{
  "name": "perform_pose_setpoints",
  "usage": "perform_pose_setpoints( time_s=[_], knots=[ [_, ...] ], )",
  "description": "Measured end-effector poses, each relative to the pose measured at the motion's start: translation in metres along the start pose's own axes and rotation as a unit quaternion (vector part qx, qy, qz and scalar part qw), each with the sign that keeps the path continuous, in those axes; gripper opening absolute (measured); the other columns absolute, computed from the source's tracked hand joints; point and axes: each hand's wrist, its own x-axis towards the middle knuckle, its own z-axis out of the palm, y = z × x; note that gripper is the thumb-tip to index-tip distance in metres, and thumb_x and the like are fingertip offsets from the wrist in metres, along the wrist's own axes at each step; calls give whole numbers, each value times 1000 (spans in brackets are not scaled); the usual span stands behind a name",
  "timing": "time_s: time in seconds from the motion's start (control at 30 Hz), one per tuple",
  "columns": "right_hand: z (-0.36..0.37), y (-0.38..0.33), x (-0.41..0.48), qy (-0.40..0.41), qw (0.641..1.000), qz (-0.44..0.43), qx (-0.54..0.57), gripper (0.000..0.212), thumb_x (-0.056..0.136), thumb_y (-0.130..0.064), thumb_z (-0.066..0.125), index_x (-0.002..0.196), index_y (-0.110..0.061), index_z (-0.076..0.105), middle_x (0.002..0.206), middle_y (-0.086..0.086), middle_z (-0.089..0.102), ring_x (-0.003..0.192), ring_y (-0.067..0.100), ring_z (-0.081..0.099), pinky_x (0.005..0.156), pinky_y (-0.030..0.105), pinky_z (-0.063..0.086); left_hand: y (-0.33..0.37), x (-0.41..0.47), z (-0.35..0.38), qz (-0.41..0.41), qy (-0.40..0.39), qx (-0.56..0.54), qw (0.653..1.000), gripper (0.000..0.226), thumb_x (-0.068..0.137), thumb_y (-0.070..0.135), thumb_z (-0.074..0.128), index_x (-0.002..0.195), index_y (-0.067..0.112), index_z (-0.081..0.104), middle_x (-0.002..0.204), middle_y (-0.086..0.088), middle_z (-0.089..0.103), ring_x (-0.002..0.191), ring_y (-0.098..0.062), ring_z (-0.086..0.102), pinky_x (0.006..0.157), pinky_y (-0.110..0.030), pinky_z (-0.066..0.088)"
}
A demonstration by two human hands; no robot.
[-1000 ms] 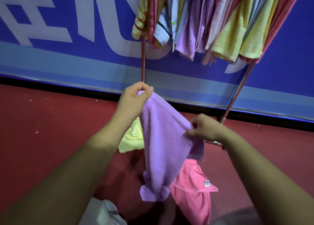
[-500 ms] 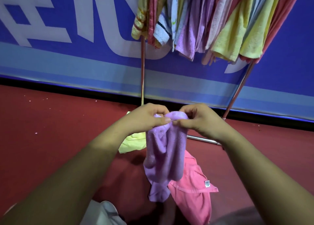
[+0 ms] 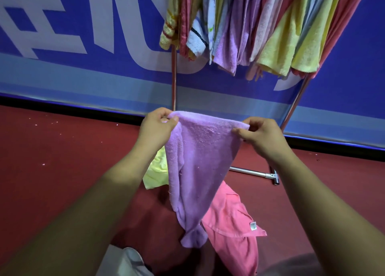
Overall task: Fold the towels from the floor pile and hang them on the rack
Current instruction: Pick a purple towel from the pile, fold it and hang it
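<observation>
We pinch the purple towel taut by its top corners, left hand at 11 o'clock, right hand at 1; the rack top is cut off.

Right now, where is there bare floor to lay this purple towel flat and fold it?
The red floor on the left, between the wall banner and the left arm, is bare. Another patch lies right of the rack's foot bar. Straight below the purple towel it is crowded: a yellow towel and a pink towel lie there.
</observation>
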Motion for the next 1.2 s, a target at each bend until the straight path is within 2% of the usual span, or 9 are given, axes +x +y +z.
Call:
perform_pose_setpoints(
  time_s=[0.1, 0.27, 0.4, 0.47, 0.57, 0.7, 0.83, 0.97, 1.2],
  knots=[
    [0, -2, 0, 34, 999, -3, 42, 11, 85, -7, 69, 74, -8, 68, 59, -3, 55, 58, 11, 42, 55, 27, 33, 0, -3, -1, 13, -51, 7, 999, 16, 89, 8, 67, 96, 22, 68, 69, -4, 60, 59, -13, 47, 59, -26, 39],
    [3, -6, -4, 50, 997, 8, 53, 13, 84, -1, 64, 74, -5, 71, 46, -8, 52, 44, 6, 41, 44, 17, 34, 12, -14, 1, -26, -173, -42, 984, 16, 89, 1, 65, 93, 11, 76, 76, -1, 66, 66, -8, 53, 60, -20, 47],
    [10, -8, -5, 28, 995, 31, 87, 7, 84, 4, 65, 79, 4, 70, 51, 6, 60, 45, 10, 52, 48, 17, 45, 21, -19, 7, -66, -259, -116, 956, 23, 93, -3, 55, 106, 6, 73, 84, -2, 71, 71, -7, 63, 66, -17, 55],
    [13, -8, -7, 7, 990, 47, 129, 3, 86, 7, 65, 89, 8, 67, 63, 16, 67, 52, 13, 61, 56, 21, 54, 21, -22, 9, -31, -284, -95, 954, 26, 94, -8, 53, 109, 5, 70, 89, -5, 73, 76, -7, 67, 71, -19, 57],
    [17, -8, -10, -10, 985, 46, 168, 11, 89, 2, 68, 94, 11, 64, 75, 25, 71, 64, 23, 67, 68, 31, 61, 19, -25, 11, 45, -263, -16, 964, 19, 92, -2, 62, 104, 7, 74, 85, -12, 73, 75, -11, 64, 75, -27, 59],
    [23, -11, -13, -16, 993, 5, 114, 6, 90, -6, 71, 86, -1, 70, 62, 7, 69, 55, 16, 62, 58, 27, 54, 20, -28, 15, 78, -240, -1, 968, 8, 88, 9, 71, 86, 15, 76, 74, -8, 71, 68, -8, 62, 63, -22, 50],
    [32, -15, -16, -22, 995, -46, 89, 17, 90, 5, 63, 96, -11, 65, 58, 2, 66, 50, 16, 62, 55, 33, 56, 19, -27, 21, 129, -218, 37, 967, 8, 85, 21, 77, 77, 20, 75, 67, 0, 51, 62, -6, 44, 62, -24, 36],
    [37, -18, -19, -46, 993, -70, 78, 32, 84, 17, 51, 76, -9, 68, 58, -10, 67, 53, 8, 57, 58, 21, 50, 20, -27, 22, 155, -208, 41, 965, 13, 85, 15, 76, 78, 25, 73, 73, 1, 50, 63, -3, 43, 64, -16, 36],
    [34, -21, -22, -106, 988, -76, 87, 5, 90, -12, 75, 89, -16, 77, 78, -11, 75, 73, 4, 67, 74, 20, 55, 21, -26, 22, 117, -190, -15, 975, 4, 87, 13, 74, 83, 14, 76, 65, 11, 48, 65, -4, 43, 65, -15, 37]
  ],
)
